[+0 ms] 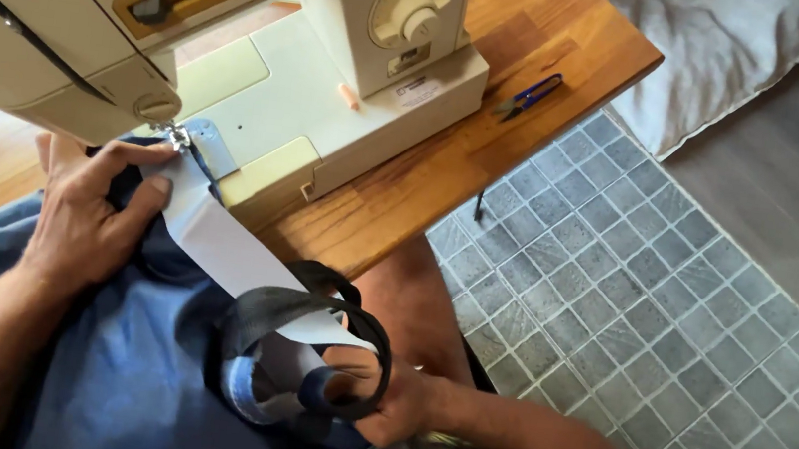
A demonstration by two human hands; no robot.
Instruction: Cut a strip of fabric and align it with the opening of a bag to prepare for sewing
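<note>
While the left hand (84, 219) presses the pale strip (217, 239) flat just before the sewing machine (238, 56) needle, the right hand (390, 394) grips looped black webbing (307, 334) nearer the body — feeding seems underway — next demanding steady, straight guidance.

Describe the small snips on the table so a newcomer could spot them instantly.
Start at the cream sewing machine on the wooden table. Beyond its dial end, near the table's corner, lie the snips: small, blue-handled, the only loose tool on bare wood.
</note>
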